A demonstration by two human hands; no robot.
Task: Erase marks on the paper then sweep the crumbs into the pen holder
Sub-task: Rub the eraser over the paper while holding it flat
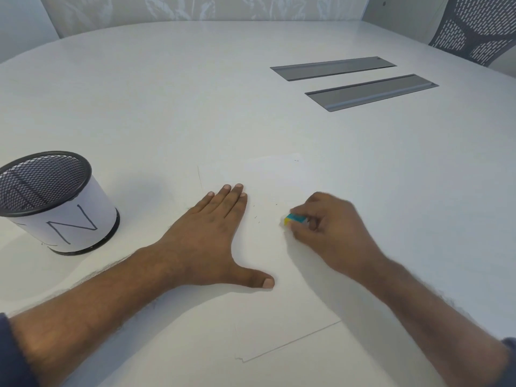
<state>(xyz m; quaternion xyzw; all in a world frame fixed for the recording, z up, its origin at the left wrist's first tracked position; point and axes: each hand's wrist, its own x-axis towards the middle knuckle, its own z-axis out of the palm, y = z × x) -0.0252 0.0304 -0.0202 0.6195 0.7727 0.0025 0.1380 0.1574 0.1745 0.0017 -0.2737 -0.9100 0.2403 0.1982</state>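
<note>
While two hands work | one paper | one eraser | one pen holder

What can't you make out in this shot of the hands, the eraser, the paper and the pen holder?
- Eraser: mostly covered by the right hand in the head view, and blurred.
- Marks on the paper: only tiny specks show; marks or crumbs, unclear.
- Paper under the left hand: hidden.
- Pen holder: cut by the left edge; label shows only "N".
</note>
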